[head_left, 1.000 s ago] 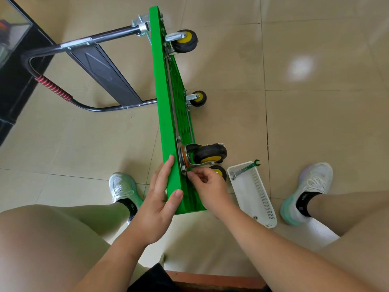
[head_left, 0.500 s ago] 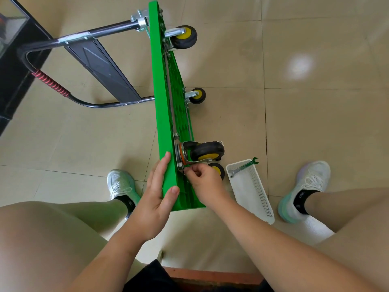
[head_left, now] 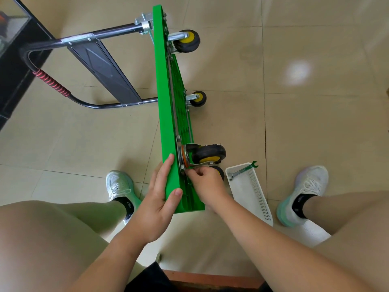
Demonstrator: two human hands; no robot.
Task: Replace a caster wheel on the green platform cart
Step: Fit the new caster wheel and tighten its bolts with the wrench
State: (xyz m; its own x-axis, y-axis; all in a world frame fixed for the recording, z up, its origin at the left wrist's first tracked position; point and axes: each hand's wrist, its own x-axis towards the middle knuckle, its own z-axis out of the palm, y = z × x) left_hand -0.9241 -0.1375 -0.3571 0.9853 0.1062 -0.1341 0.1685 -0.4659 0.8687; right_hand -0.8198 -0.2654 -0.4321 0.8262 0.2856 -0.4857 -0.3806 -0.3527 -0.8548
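Left hand [head_left: 160, 192] lies flat, fingers straight along the face of the green plastic platform cart [head_left: 166, 102], thumb laid on its narrow upturned edge, bracing it. Just across that edge, the right hand [head_left: 203, 184] is curled, its fingertips [head_left: 190, 171] pinching a small fitting at the near corner of the silver steel mounting plate [head_left: 180, 159]; what it is exactly is too small to tell. Right above the right hand's knuckles sits the black rubber caster wheel with a yellow hub [head_left: 209, 153], bolted on and sticking out sideways. A second black wheel [head_left: 219, 170] peeks out behind that hand. The cart stands on its long side on the beige tiled floor [head_left: 315, 123], running away from both hands. Two more yellow-hubbed casters, one [head_left: 197, 99] midway along and one [head_left: 187, 41] at the far end, point the same way. Beside the right hand lies a white perforated plastic basket [head_left: 259, 197], a green open-ended wrench [head_left: 242, 171] resting across its far rim. Out beyond the left hand, the black tubular handle with red grip [head_left: 51, 83] sticks out from the cart's far end.
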